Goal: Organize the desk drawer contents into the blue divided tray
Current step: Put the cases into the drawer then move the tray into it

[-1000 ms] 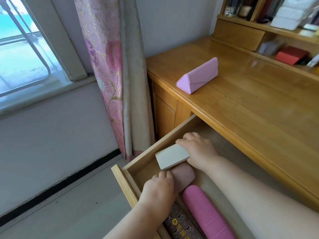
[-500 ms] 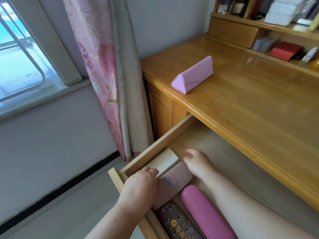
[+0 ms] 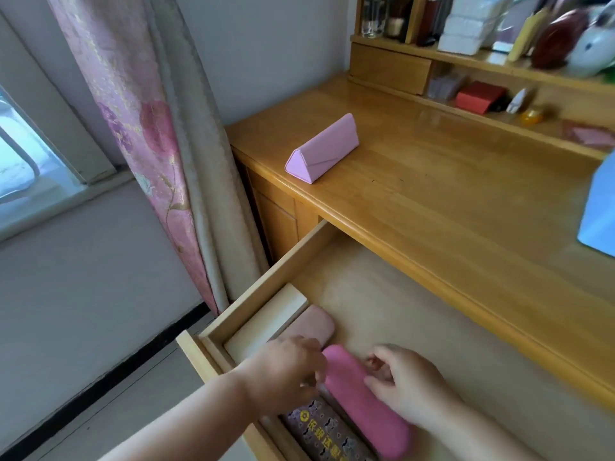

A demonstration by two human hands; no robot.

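Note:
The wooden drawer (image 3: 266,281) stands pulled out under the desk. Along its left wall lie a cream case (image 3: 276,314), a pale pink case (image 3: 312,324), a bright pink case (image 3: 362,400) and a dark patterned case (image 3: 319,430). My left hand (image 3: 283,377) hovers over the pale pink and patterned cases, its blurred fingertips at the bright pink case's left edge. My right hand (image 3: 406,384) rests against that case's right side with loosely bent fingers. A light blue object (image 3: 599,207), cut off at the right edge, stands on the desk.
A pink triangular case (image 3: 322,149) lies on the desk top (image 3: 449,194). Shelves at the back hold a red box (image 3: 479,96), white packs and other items. A flowered curtain (image 3: 146,144) hangs left of the desk. The drawer's right part shows bare wood.
The cream case now lies flat against the drawer's left wall. Both hands have drawn back toward me and come to the bright pink case. The view has swung right.

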